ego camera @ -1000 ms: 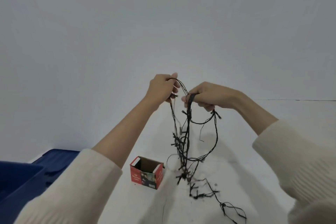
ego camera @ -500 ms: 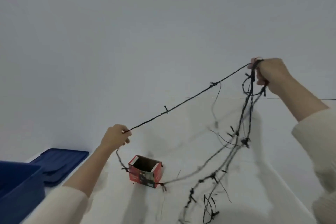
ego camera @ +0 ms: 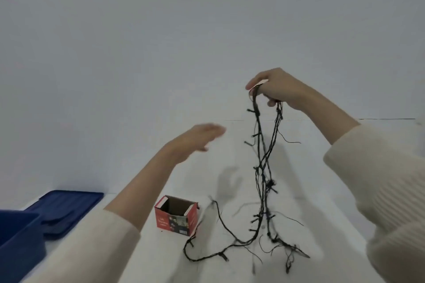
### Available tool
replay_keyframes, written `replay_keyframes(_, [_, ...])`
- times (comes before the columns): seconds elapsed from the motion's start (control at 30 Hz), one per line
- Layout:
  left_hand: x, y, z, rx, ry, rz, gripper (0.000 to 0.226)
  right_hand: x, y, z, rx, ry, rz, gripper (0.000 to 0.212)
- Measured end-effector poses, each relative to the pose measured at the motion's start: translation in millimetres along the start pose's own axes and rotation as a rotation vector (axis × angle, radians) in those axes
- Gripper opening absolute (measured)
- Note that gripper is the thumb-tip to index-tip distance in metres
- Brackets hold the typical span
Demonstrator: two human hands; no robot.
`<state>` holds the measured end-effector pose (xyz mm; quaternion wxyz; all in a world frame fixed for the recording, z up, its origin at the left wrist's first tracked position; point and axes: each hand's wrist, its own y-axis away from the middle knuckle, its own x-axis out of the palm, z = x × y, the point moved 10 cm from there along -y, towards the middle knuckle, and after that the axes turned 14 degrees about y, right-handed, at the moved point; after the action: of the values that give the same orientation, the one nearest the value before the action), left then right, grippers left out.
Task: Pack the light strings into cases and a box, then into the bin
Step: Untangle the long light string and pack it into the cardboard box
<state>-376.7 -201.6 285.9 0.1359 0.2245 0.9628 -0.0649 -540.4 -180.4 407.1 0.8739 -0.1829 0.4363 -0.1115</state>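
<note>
My right hand (ego camera: 277,87) is raised and closed around the top of several loops of a black light string (ego camera: 262,167). The loops hang down to the white table (ego camera: 230,266), where the string's loose end curls toward a small red cardboard box (ego camera: 176,221). That box stands upright with its top open and nothing visible inside. My left hand (ego camera: 200,136) hovers in the air to the left of the hanging loops, fingers spread, blurred and holding nothing.
A dark blue bin (ego camera: 16,243) sits at the lower left edge of the view. Its flat blue lid (ego camera: 69,209) lies on the table just behind it. A plain pale wall rises behind the table.
My left hand let go of the stretched strand, which dropped to the table, and rose toward the middle. My right hand moved left and lower with the gathered loops.
</note>
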Motion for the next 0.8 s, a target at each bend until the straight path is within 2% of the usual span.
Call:
replay_keyframes(0.07, [25,0,-45,0.122,0.335,0.019,0.044,9,1,14,-0.046,0.14,0.023,0.021])
replay_keyframes(0.1, [33,-1,-61,0.155,0.392,0.037,0.045,10,1,19,-0.061,0.173,0.015,0.023])
replay_keyframes(0.27, [33,-1,-95,0.271,0.435,0.032,0.025,-19,-4,39,-0.106,0.146,-0.043,0.027])
replay_keyframes(0.4, [12,-1,-119,0.382,0.483,-0.041,0.026,-49,-20,62,-0.159,0.241,-0.187,0.023])
replay_keyframes(0.53, [-10,0,-133,0.441,0.472,-0.127,0.027,-77,-37,62,-0.076,0.195,-0.314,0.014])
replay_keyframes(0.63, [-8,0,-142,0.409,0.395,-0.112,0.021,-85,-40,82,-0.099,0.146,-0.334,0.024])
replay_keyframes(0.67, [-4,-2,-144,0.389,0.358,-0.111,0.026,-87,-40,91,-0.111,0.125,-0.346,0.029])
replay_keyframes(0.77, [10,-10,-143,0.312,0.232,-0.097,0.071,-87,-41,110,-0.094,-0.007,-0.311,0.037])
replay_keyframes(0.8, [17,-11,-139,0.286,0.22,-0.07,0.076,-84,-41,111,-0.067,-0.088,-0.273,0.037])
